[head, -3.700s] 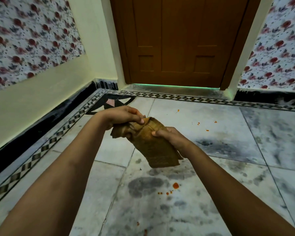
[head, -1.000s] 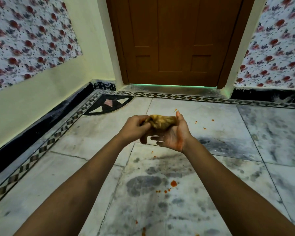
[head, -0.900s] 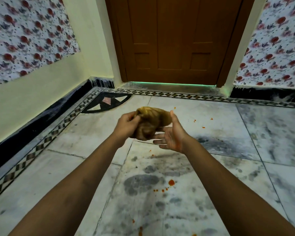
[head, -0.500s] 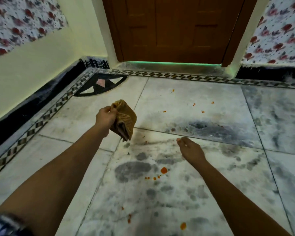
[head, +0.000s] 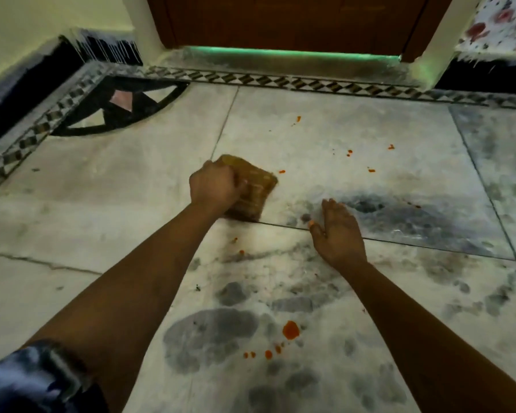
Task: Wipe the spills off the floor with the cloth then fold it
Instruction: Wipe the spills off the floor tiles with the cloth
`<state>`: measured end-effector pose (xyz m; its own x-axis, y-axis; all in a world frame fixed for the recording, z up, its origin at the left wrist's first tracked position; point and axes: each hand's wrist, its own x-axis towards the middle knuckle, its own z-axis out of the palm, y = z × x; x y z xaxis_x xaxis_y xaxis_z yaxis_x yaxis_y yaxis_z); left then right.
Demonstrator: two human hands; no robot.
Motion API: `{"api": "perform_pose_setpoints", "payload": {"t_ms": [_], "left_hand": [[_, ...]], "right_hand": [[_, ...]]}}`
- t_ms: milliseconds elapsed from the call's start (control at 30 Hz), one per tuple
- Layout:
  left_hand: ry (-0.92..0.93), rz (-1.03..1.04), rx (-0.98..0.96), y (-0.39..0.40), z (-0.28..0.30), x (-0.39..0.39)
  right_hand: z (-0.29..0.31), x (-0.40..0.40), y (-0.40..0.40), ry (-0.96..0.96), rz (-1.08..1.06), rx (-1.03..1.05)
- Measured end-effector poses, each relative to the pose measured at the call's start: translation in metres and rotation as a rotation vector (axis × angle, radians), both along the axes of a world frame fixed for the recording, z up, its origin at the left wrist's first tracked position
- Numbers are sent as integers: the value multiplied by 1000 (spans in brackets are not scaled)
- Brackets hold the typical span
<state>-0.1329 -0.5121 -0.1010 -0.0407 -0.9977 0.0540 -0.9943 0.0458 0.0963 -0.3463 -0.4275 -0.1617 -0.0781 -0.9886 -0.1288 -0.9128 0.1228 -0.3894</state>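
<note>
The main risk is smearing. The cloth [head: 249,190] is bunched into a thick wad, so only a small face meets the floor [head: 102,186], and a dry or hurried stroke could drag the orange spills [head: 291,329] into streaks rather than lift them. The drops are also scattered: some lie toward the door-side edge of the floor, a larger blob and small dots lie nearer the person, so a few could easily be missed. The right hand [head: 338,231] rests flat on the floor just beside small specks and could track them about.

The left hand [head: 213,186] is the working grip, closed tight around the cloth and pressing it down on the tile near a grout line. The right hand is spread wide, holding nothing.
</note>
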Motion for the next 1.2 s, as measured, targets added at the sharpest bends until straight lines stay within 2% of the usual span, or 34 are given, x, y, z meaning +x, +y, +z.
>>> {"api": "perform_pose_setpoints", "payload": {"t_ms": [67, 167, 233, 367, 467, 600, 700, 767, 833, 900, 967, 1100, 1200], "left_hand": [[-51, -92, -33, -10, -26, 1], [60, -148, 158, -22, -63, 3], [71, -123, 228, -32, -78, -1], [72, -53, 222, -73, -80, -10], [60, -22, 280, -107, -74, -34], [-18, -210, 233, -92, -76, -84], [-31, -355, 166, -53, -83, -52], [-30, -319, 144, -44, -83, -13], [-26, -187, 168, -63, -80, 13], [7, -40, 222, -99, -76, 12], [48, 20, 270, -132, -72, -13], [11, -150, 244, -123, -81, -68], [-12, -339, 169, -65, -83, -48]], "right_hand": [[-9, -4, -16, 35, -8, -11], [-20, -13, -35, 70, -52, -37], [-29, -16, -44, 95, -77, -35], [-43, -17, -49, 191, -96, -92], [-46, -16, -49, 180, -100, -113], [-46, -16, -50, 177, -111, -123], [-45, -15, -49, 175, -119, -123], [-44, -16, -50, 175, -119, -108], [-45, -16, -50, 168, -122, -103], [-45, -16, -50, 164, -130, -108], [-45, -16, -50, 160, -133, -117], [-44, -15, -50, 157, -129, -117], [-43, -15, -50, 170, -130, -106]]}}
